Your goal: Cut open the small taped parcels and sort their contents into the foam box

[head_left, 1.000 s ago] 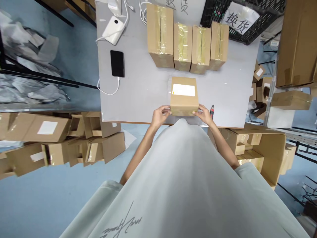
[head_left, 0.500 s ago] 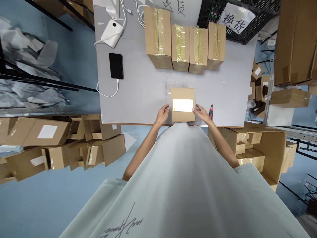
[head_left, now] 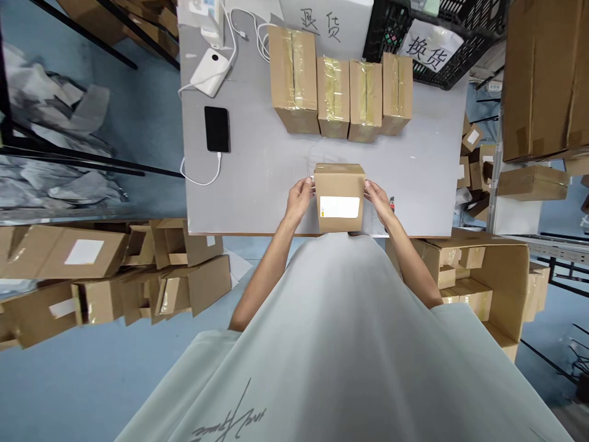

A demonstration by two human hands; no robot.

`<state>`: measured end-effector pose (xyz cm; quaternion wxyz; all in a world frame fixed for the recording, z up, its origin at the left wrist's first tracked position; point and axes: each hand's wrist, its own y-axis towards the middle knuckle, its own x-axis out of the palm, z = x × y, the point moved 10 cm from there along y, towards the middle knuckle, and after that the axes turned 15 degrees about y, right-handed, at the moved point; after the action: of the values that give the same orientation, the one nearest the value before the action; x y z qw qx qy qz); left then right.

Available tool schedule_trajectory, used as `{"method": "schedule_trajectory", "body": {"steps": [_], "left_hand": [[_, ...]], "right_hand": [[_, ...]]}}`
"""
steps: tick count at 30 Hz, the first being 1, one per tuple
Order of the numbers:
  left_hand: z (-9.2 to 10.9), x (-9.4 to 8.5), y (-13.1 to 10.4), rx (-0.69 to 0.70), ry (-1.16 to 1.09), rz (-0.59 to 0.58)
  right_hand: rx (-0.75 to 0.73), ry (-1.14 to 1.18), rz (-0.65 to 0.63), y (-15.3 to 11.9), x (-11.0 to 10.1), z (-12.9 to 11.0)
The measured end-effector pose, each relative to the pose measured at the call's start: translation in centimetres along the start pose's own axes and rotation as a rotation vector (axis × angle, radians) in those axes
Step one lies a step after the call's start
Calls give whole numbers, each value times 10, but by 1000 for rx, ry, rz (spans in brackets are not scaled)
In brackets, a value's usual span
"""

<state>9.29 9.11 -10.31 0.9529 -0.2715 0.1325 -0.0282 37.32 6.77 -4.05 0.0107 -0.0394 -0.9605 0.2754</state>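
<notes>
A small cardboard box (head_left: 339, 183) with a white label (head_left: 339, 207) is at the table's near edge, close to my body. My left hand (head_left: 300, 197) grips its left side, fingers curled around the upper edge. On the opposite side my right hand (head_left: 378, 200) holds the box in the same way. The box is tilted, so its far narrow face shows as well as the labelled one. Just beyond my right wrist lies a red and black utility knife (head_left: 392, 204), mostly hidden by the hand.
Several taped cardboard boxes (head_left: 334, 98) stand in a row farther back on the grey table (head_left: 257, 196). Behind them are a white box (head_left: 322, 27) and a black crate (head_left: 442, 67). A phone (head_left: 217, 129) on a cable and a white power bank (head_left: 210, 72) lie at left.
Both hands have moved up along the box's sides and closed on it. The box has tipped, bringing its far face into view. My right hand now covers most of the knife.
</notes>
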Motion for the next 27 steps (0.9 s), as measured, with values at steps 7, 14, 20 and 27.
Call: {"method": "schedule_trajectory", "body": {"steps": [7, 14, 20, 27], "left_hand": [[16, -22, -45, 74, 122, 80], [3, -19, -55, 51, 174, 82], [-3, -19, -43, 4, 195, 54], [18, -8, -29, 105, 99, -51]], "right_hand": [[-65, -17, 69, -34, -10, -10], [-77, -11, 122, -35, -5, 14], [-85, -42, 150, -27, -11, 12], [-39, -15, 68, -14, -6, 4]]}}
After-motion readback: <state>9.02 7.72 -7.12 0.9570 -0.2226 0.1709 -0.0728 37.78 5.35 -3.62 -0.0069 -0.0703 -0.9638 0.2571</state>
